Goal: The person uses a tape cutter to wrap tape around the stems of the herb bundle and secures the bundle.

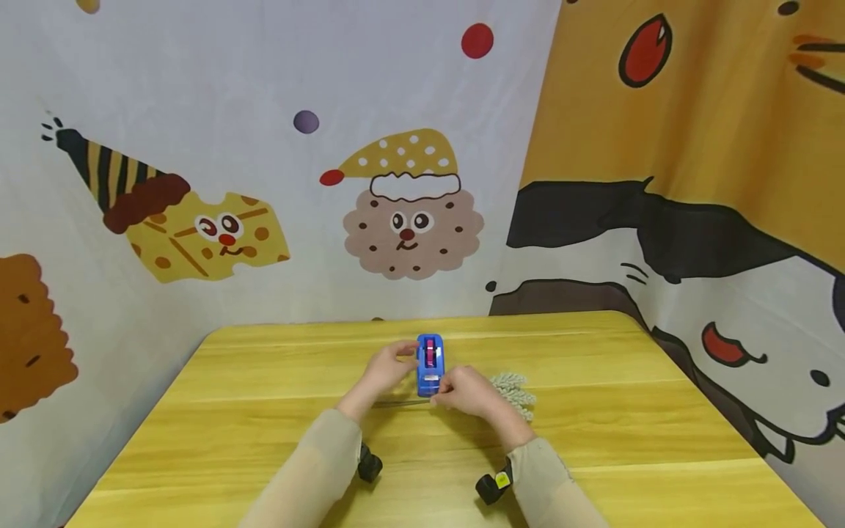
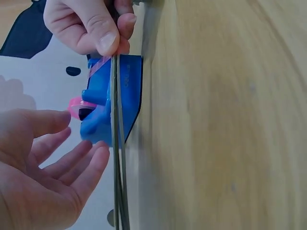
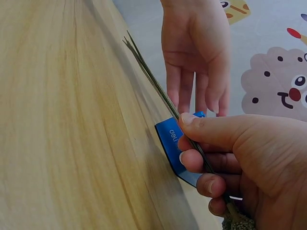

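A blue tape dispenser (image 1: 430, 387) with a pink roll stands on the table between both hands. The right hand (image 1: 467, 392) pinches several thin green stems (image 3: 153, 84) of a bunch between thumb and fingers, in front of the dispenser. Pale green, bumpy heads (image 1: 518, 396) of that bunch stick out on the right, partly behind the wrist. To the dispenser's left, the left hand (image 2: 48, 182) has its fingers spread and gently bent beside the pink roll (image 2: 76, 108); nothing is in its grasp. The stems run past its fingertips in the left wrist view.
A wood-grain table (image 1: 264, 433) lies under everything. Behind it hangs a cloth (image 1: 264, 73) printed with cartoon figures. Black wrist cameras (image 1: 370, 466) are strapped at both sleeves.
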A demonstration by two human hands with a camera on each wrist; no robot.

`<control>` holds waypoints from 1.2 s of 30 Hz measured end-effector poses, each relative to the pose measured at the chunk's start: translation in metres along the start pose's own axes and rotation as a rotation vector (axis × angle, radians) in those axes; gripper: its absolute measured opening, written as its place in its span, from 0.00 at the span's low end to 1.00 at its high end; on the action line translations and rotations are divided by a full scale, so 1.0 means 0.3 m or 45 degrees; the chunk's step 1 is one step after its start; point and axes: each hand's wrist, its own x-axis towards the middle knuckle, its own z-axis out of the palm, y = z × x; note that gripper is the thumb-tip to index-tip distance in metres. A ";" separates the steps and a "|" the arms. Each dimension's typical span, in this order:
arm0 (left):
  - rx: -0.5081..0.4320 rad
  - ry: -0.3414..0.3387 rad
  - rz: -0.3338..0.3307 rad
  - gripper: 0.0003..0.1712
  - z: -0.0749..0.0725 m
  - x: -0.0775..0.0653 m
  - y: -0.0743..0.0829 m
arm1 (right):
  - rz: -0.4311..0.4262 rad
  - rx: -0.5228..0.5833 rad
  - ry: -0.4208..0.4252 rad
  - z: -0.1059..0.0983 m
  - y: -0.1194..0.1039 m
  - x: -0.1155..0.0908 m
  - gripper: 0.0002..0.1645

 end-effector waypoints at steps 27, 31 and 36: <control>-0.318 0.114 -0.102 0.27 0.075 0.047 -0.046 | -0.002 -0.022 0.001 0.005 -0.006 0.006 0.16; -0.323 0.121 -0.105 0.27 0.085 0.048 -0.046 | 0.001 -0.028 0.005 0.004 -0.002 0.002 0.17; -0.375 0.123 -0.119 0.27 0.089 0.049 -0.052 | -0.012 -0.031 0.008 0.006 0.001 0.002 0.17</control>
